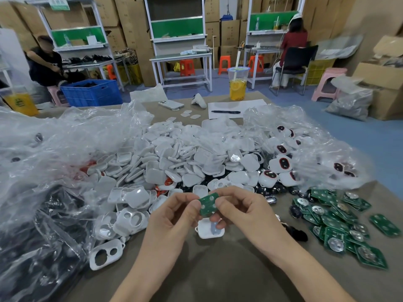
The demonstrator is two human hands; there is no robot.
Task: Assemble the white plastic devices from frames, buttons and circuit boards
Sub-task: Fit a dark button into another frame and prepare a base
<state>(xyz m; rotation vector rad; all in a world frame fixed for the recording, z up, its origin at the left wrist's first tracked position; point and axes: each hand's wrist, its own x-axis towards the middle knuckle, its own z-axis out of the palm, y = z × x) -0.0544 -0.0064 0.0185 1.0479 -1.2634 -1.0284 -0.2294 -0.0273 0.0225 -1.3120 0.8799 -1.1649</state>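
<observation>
Circuit board (208, 203) at centre: green, dotted with pale silver-white round pads. Frame (210, 231) beneath it: white, with one grey patch inside. Heap of shells (174, 153): white throughout, a few red-orange bits showing low in it. Finished devices (283, 164): white with black oval faces, dark red marks in them. Loose boards (340, 223) at right: same green, shiny silver discs. Tabletop (218, 269): dull grey-brown. Bags (54, 144): clear, black contents at lower left. Pen (225, 112) black on white paper (250, 105). Drink cup (238, 88): yellow-orange liquid. Crate (91, 92) blue; stools (187, 67) orange; floor (359, 136) blue.
</observation>
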